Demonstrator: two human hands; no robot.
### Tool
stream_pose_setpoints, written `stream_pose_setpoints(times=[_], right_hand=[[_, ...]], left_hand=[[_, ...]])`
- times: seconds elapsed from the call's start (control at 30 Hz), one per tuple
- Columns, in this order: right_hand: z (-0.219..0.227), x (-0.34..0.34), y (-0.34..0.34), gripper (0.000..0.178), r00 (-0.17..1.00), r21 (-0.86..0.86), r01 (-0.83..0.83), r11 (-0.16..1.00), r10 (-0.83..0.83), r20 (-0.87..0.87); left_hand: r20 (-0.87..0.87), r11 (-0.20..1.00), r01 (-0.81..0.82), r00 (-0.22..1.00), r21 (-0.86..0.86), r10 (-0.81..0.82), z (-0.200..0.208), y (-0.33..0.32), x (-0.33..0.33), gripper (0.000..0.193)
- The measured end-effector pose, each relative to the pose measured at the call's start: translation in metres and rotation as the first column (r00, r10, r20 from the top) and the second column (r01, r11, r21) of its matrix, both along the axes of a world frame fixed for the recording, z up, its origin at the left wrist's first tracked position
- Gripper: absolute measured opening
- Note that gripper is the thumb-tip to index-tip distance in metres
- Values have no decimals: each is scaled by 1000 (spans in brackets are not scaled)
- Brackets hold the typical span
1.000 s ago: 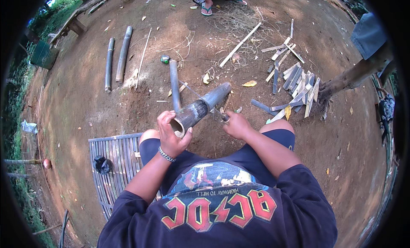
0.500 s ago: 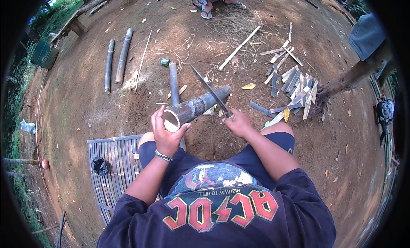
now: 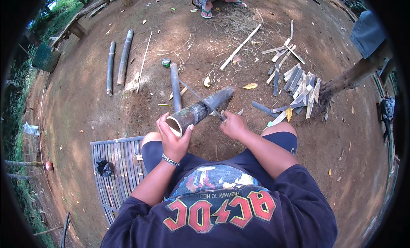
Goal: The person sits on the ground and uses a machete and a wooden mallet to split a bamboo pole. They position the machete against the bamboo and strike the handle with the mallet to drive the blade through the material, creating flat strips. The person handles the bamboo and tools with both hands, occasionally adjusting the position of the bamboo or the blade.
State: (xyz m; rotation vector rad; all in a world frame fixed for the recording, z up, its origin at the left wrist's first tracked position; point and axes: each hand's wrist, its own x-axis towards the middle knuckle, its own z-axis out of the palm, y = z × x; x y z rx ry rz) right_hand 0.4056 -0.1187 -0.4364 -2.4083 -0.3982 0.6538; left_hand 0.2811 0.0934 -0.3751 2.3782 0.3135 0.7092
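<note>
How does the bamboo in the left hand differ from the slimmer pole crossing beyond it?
The held tube is clearly thicker than the slim pole. The held tube slants up to the right, while the slim pole runs nearly straight up the picture. The held tube shows its open, hollow end by the left hand; the slim pole's near end is hidden. Both are greyish bamboo.

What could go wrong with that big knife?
The knife lies across the round bamboo tube, so its blade might slip along it toward the left hand, which grips the open end bare. The tube could also roll or twist, since only that one hand steadies it. And if the right hand lost its grip, the blade might fall toward the legs.
</note>
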Motion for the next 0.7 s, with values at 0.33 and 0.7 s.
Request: stream_pose_setpoints(times=[0.33, 0.7], right_hand=[[10, -3, -14, 36, 990, 61, -137, 989, 136, 29], [0, 11, -12, 35, 997, -37, -74, 997, 74, -22]], left_hand=[[49, 985, 136, 989, 107, -141, 0, 8, 2, 83], [-4, 980, 178, 984, 92, -178, 3, 11, 0, 81]])
